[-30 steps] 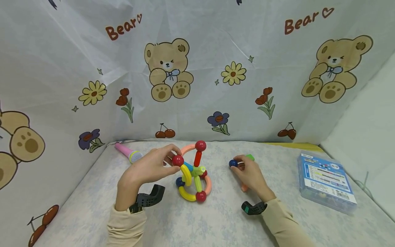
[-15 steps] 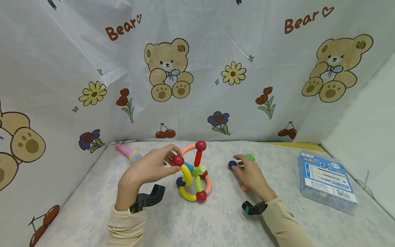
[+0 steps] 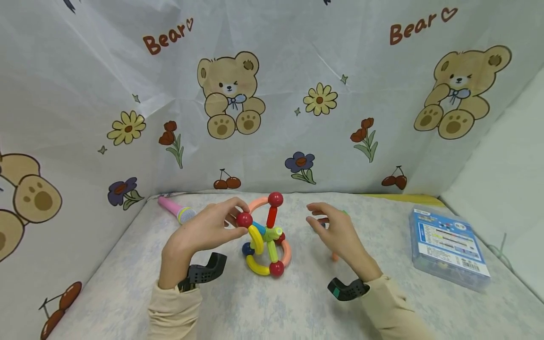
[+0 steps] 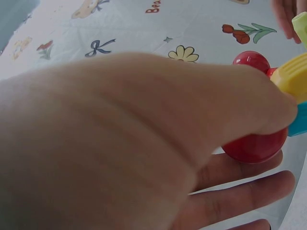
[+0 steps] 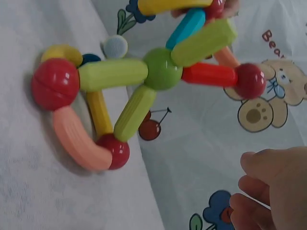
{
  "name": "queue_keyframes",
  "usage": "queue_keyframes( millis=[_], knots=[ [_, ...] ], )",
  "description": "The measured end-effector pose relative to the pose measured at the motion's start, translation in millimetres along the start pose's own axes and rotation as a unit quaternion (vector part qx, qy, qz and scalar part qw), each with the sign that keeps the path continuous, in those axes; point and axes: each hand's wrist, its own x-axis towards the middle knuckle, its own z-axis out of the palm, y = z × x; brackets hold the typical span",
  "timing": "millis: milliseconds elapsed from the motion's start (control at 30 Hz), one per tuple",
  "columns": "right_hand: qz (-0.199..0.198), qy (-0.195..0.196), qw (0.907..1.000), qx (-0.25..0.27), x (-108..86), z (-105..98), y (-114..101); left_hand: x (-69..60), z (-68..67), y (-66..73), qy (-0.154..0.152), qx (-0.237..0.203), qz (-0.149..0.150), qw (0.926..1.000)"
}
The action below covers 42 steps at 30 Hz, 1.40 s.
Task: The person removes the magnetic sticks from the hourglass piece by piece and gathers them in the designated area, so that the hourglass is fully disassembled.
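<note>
My left hand (image 3: pixel 208 229) pinches a red ball (image 4: pixel 256 147) at the upper left of a magnetic ball-and-rod structure (image 5: pixel 164 69). A yellow curved rod (image 3: pixel 256 241) and a blue rod (image 3: pixel 259 228) run close to that ball. The structure stands on a base of curved rods and balls, with a red rod (image 5: pixel 209 74) and another red ball (image 3: pixel 275 199) at its top. To its right hovers my right hand (image 3: pixel 335 229), thumb and fingers apart, holding nothing visible. A dark blue ball (image 3: pixel 323 225) is partly hidden behind that hand.
A pink toy microphone (image 3: pixel 176 210) lies at the back left. At the right is a clear plastic case (image 3: pixel 449 248) with a blue label. An orange piece (image 3: pixel 335 257) and a green piece (image 3: pixel 345 212) show partly past my right hand.
My right hand has let go of the dark blue ball and moved slightly left and up from it. The left hand stays on the red ball, and the structure holds its place.
</note>
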Motion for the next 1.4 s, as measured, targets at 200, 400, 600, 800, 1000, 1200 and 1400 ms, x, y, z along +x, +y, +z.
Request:
queue_keyframes(
  millis=[200,400,600,800,1000,1200,1400],
  knots=[
    [-0.048,-0.011,0.9978,0.044,-0.5,-1,-37,0.9,-2.9,0.7,0.004,0.001,0.004,1.0],
    [-0.113,-0.018,0.9913,0.066,-9.5,3,-60,0.8,-2.2,1.5,0.001,-0.003,0.001,1.0],
    [-0.167,-0.015,0.9831,0.072,-19.9,13,-75,0.8,-0.4,1.5,-0.002,-0.004,0.002,1.0],
    [-0.124,-0.087,0.9833,0.101,-27.7,31,-85,0.3,-0.4,1.0,0.001,-0.008,0.001,1.0],
    [-0.078,-0.14,0.9796,0.122,-33.5,44,-87,-0.6,-0.7,0.8,0.002,-0.017,0.002,0.9998],
    [-0.04,-0.171,0.9608,0.214,-35.1,53,-84,-0.2,-0.9,1.8,0.0,-0.022,0.002,0.9997],
    [-0.009,-0.192,0.9354,0.297,-36.5,59,-82,0.4,-0.7,1.3,-0.001,-0.024,0.009,0.9997]
  ],
)
